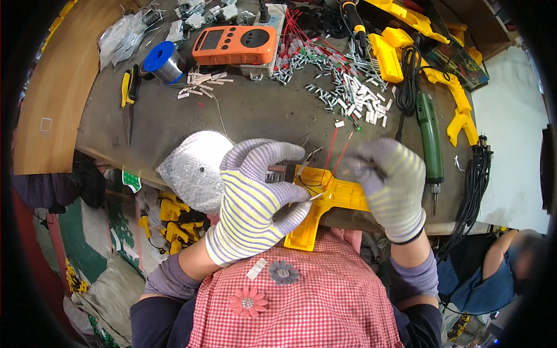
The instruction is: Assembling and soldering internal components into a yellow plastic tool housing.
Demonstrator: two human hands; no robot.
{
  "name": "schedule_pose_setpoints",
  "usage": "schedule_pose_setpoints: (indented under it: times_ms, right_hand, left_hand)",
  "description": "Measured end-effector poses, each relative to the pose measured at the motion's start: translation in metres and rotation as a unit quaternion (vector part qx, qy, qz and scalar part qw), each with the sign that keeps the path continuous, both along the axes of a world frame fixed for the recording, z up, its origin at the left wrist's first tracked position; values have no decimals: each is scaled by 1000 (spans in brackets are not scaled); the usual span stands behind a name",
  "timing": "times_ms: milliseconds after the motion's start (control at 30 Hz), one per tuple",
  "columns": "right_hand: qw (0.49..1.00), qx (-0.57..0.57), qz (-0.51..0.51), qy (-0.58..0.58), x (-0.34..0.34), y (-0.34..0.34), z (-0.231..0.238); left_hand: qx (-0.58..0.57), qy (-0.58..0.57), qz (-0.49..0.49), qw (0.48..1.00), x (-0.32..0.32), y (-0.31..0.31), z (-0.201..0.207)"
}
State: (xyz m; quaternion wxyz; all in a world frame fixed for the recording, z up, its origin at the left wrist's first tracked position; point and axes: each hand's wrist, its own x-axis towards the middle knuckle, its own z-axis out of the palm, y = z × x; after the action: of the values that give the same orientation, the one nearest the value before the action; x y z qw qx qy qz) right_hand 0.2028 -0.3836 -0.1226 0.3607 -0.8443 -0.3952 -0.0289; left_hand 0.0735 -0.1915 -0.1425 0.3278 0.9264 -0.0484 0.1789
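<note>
At the table's front edge lies a flat yellow plastic part (331, 200). The left hand (255, 200), in a striped knit glove, grips it. The gloved right hand (391, 185) pinches thin red wires (336, 152) above it.

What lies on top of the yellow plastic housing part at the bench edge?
On the yellow plastic housing part lie thin black and red wires. The left hand in its striped knit glove covers the part's left end, so anything beneath it is hidden.
</note>
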Motion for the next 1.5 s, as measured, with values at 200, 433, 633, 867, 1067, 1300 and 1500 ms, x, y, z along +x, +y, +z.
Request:
schedule_pose_setpoints:
  times_ms: [200,433,633,867,1067,1300,1500]
  right_hand:
    - [998,-51,22,-29,0,25,-11]
    - [995,-24,90,26,-45,9,-8]
    - [997,-21,78,3,-52,11,-21]
    - [991,-84,99,-12,-52,10,-22]
    - [993,-34,110,-22,-43,19,-15]
    - [995,-3,61,80,-36,6,7]
    - [993,3,64,97,-39,7,1]
  left_hand:
    - [-99,18,41,994,2,3,-2]
    - [-155,49,16,987,3,9,3]
    - [-206,64,13,976,2,9,0]
    - [-197,41,7,980,4,10,1]
    - [-215,30,4,976,4,11,0]
    - [29,-6,-21,999,8,5,19]
    - [-88,3,-19,996,8,3,6]
